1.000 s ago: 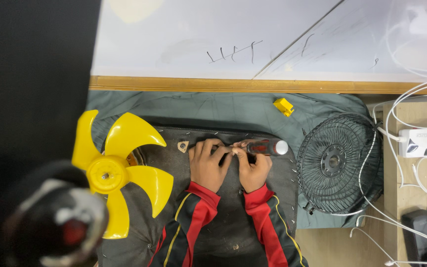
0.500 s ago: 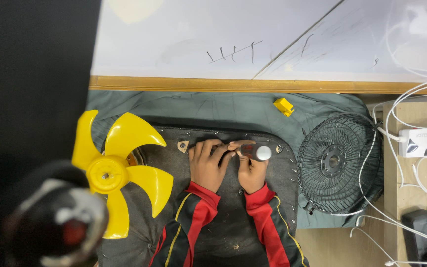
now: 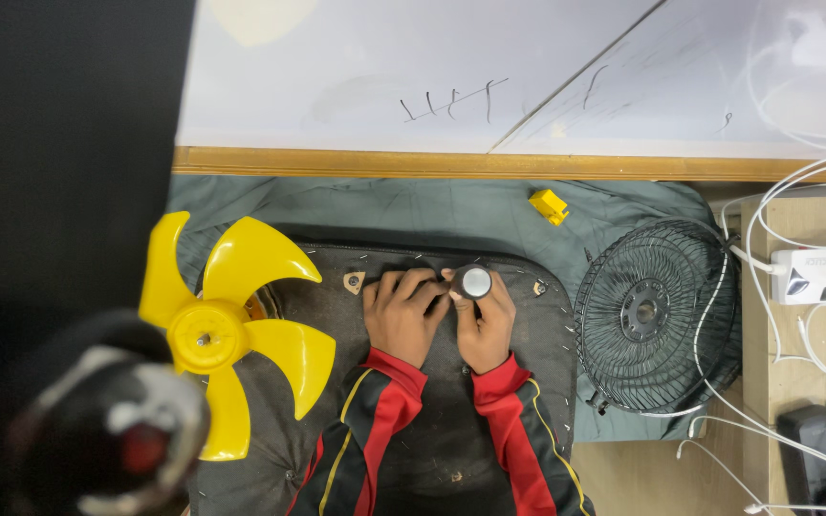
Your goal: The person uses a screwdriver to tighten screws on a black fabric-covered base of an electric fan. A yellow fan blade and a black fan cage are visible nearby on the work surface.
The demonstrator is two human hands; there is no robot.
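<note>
My right hand (image 3: pixel 489 334) is shut on a screwdriver (image 3: pixel 475 282) that stands upright, its round grey handle end facing the camera. My left hand (image 3: pixel 402 320) lies just left of it, fingers curled against the shaft near the tip. Both hands rest on the upper part of a dark rounded panel (image 3: pixel 327 306) spread on a green cloth (image 3: pixel 413 215). A small triangular metal bracket (image 3: pixel 354 281) sits on the panel left of my left hand. The screwdriver tip is hidden by my fingers.
A yellow fan blade (image 3: pixel 227 330) lies on the panel's left side. A black wire fan guard (image 3: pixel 657 315) lies to the right, a small yellow part (image 3: pixel 549 205) above it. A blurred dark motor body (image 3: pixel 107 430) fills the lower left. A white power strip (image 3: pixel 819 275) and cables lie at right.
The screwdriver swung from lying sideways, pointing left, to standing upright with its handle end toward the camera. My hands stayed at the same spot on the panel.
</note>
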